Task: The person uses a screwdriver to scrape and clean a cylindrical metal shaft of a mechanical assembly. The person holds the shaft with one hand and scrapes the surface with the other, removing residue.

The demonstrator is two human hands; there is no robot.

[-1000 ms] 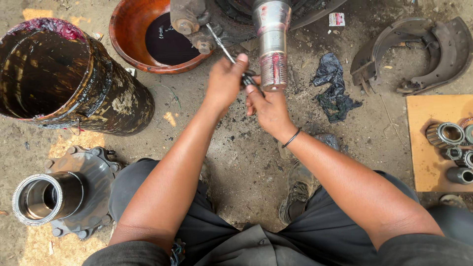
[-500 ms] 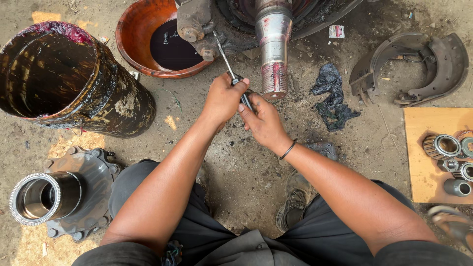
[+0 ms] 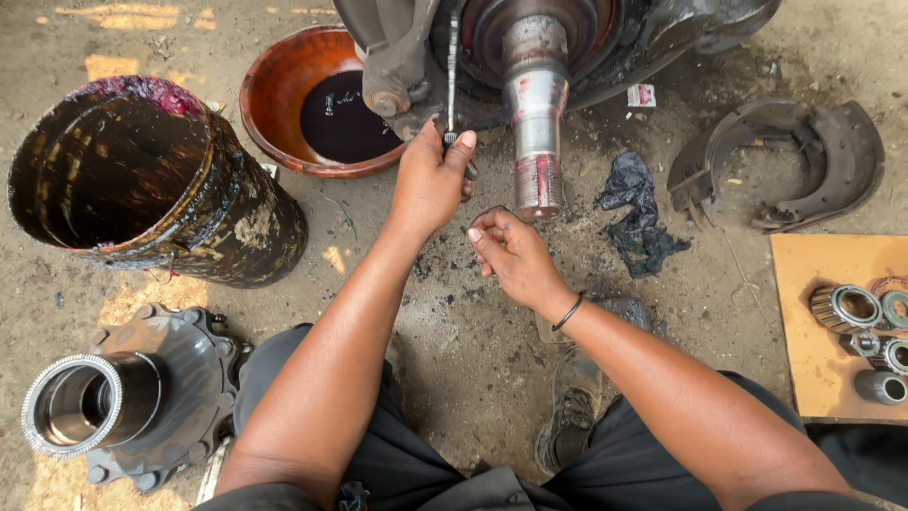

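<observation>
Now my left hand (image 3: 430, 180) grips the screwdriver (image 3: 452, 71), shaft pointing away; right hand (image 3: 511, 255) curls loosely, empty, below the spindle (image 3: 535, 123).

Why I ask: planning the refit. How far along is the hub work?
Done: hub off on the ground, brake shoes and bearings set aside, spindle bare. In hand: left hand works a thin tool beside the spindle; right hand hovers nearby. Left: nothing is refitted yet.
</observation>
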